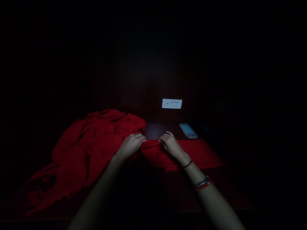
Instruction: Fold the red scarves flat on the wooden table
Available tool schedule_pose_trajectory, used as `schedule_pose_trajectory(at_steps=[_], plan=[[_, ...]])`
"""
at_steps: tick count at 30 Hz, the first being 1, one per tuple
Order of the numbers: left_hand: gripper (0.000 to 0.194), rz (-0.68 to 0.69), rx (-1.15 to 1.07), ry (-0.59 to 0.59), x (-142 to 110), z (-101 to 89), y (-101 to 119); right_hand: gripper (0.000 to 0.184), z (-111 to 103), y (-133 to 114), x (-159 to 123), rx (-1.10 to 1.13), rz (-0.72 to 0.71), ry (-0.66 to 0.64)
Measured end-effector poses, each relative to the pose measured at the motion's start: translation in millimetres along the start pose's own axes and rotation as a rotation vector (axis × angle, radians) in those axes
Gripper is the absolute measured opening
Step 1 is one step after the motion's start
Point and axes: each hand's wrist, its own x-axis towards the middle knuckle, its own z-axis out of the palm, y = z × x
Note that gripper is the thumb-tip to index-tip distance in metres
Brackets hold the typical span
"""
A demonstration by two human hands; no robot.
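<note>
A red fringed scarf [192,153] lies across a dark tabletop. On the right it is flat and smooth, with a straight far edge; at the left it rises in a loose, crumpled heap whose ragged fringe hangs toward the lower left. My left hand [133,143] is closed on the far edge of the scarf beside the heap, its fingertips pinching the fabric. A short way to the right, my right hand [169,143] pinches the same edge, one finger lifted. Between the two hands runs a short, narrow stretch of red cloth. My palms are hidden from view.
A pixelated blue, flat rectangular object [188,131] lies behind the scarf on the right. A white socket plate [172,103] is set in the dark upright panel at the back. The dark tabletop [154,130] shows behind my hands. Deep shadow hides the surroundings.
</note>
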Motion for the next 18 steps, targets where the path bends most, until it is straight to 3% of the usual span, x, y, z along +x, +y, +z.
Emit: schedule_pose_trajectory(at_steps=[4, 12, 18], plan=[[0.024, 0.019, 0.01, 0.002, 0.7, 2.1, 1.2, 0.017, -1.8, -3.7, -0.5, -0.013, 0.0, -0.027], [0.024, 0.092, 0.072, -0.025, 1.2, 2.6, 8.1, 0.018, 4.3, -18.3, 1.0, 0.108, -0.02, 0.045], [0.02, -0.096, 0.091, 0.022, -3.7, -4.6, -7.4, 0.018, -3.3, 7.7, 0.0, 0.089, 0.085, 0.086]])
